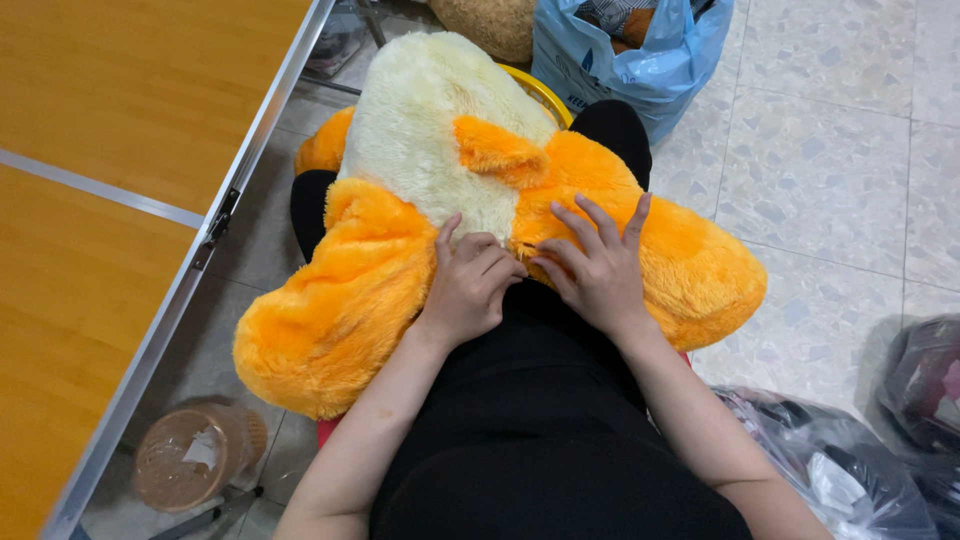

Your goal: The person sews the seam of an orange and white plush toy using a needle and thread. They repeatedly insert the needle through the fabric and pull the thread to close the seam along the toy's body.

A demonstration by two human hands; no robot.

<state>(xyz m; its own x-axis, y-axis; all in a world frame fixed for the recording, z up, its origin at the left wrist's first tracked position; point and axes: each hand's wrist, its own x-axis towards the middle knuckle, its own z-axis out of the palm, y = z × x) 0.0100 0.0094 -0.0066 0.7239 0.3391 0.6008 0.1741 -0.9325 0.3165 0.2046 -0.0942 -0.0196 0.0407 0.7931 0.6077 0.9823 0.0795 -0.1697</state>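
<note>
Orange-cream plush toy [420,200] lies across lap for support. Left hand [468,290] fingers curled, pinching seam; right hand [598,268] fingers spread, pressing fur flat beside it.

The curled fingers of the left hand [468,285] hide whatever they pinch at the seam of the big orange and cream plush toy [440,190]. A brown plush toy [487,22] and a light blue plastic bag [640,50] are cut off by the top edge. The dark bundle [925,385] at the right edge is too blurred to identify.
</note>
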